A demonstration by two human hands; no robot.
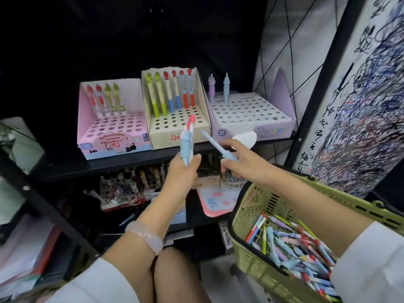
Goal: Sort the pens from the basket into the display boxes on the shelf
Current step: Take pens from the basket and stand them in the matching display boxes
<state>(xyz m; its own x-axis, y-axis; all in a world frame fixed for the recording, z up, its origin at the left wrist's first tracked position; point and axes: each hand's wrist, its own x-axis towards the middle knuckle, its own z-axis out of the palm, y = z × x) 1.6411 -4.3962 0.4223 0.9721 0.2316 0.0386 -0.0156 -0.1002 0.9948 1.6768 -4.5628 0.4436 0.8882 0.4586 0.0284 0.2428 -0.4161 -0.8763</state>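
**Pens held before the display boxes**

The left hand (182,171) grips a small bunch of pens (187,141), upright; how many is hard to tell, as they overlap. The right hand (242,159) pinches a single blue pen (216,145), tilted, tip toward the cream box (175,110). The forearms cover part of the lower shelf (122,193), whose dim contents are unclear. On the upper shelf (109,165) stand the pink box (111,121), the cream box and the lilac box (251,114), each holding a few upright pens. The green basket (262,206) sits at right, cut off by the frame, many pens (301,250) inside. A scribbled board (360,95) rises beyond it.
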